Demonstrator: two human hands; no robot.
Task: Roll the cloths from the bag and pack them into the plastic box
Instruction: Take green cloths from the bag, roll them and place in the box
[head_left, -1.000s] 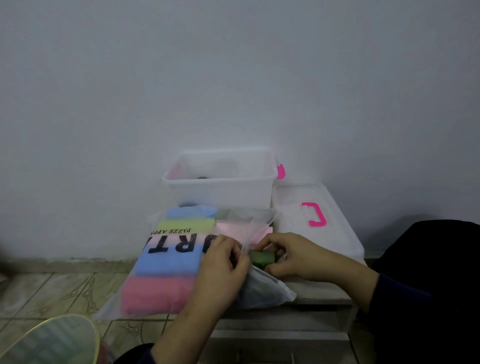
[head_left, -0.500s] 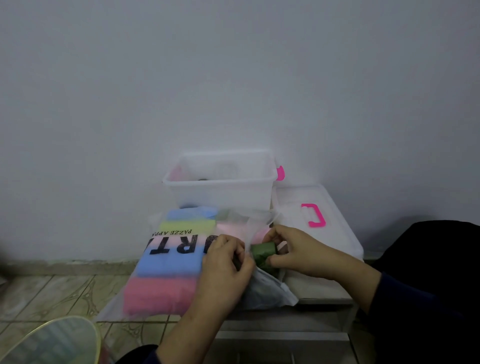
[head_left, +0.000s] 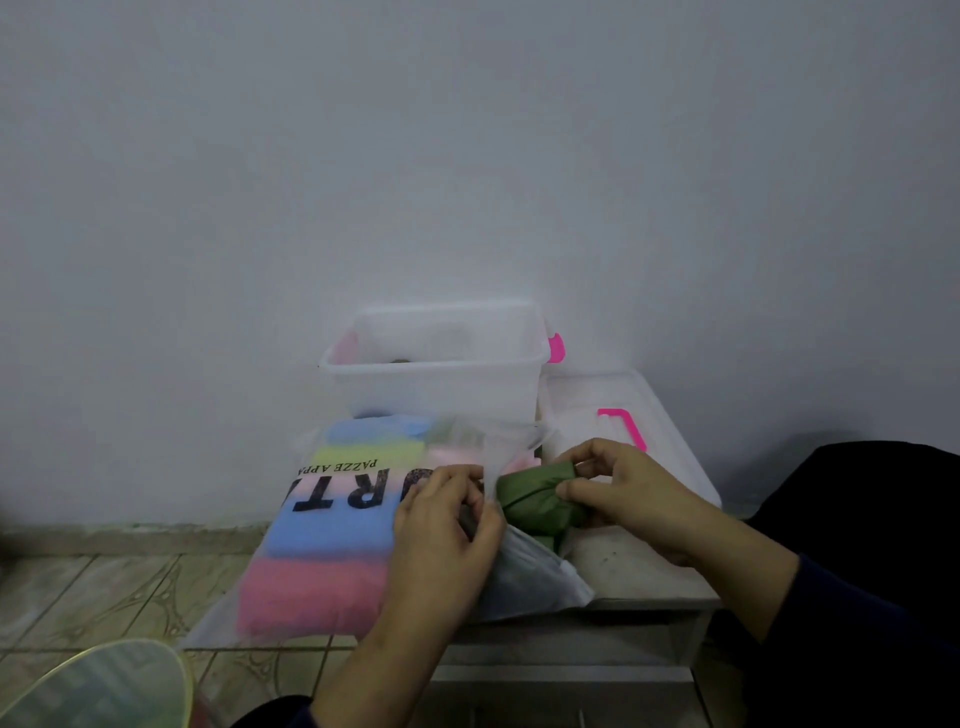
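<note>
Green cloth (head_left: 540, 499) now farther out of bag (head_left: 332, 525), hands gripping.

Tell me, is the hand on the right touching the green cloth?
Touching. The head view shows the right hand with its thumb and fingers curled round the end of the green cloth, pinching it just outside the bag.

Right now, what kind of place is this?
Probably a room in a home: patterned floor tiles meet a plain painted wall, and a clear plastic box and bag of folded cloths sit on a low table.
</note>
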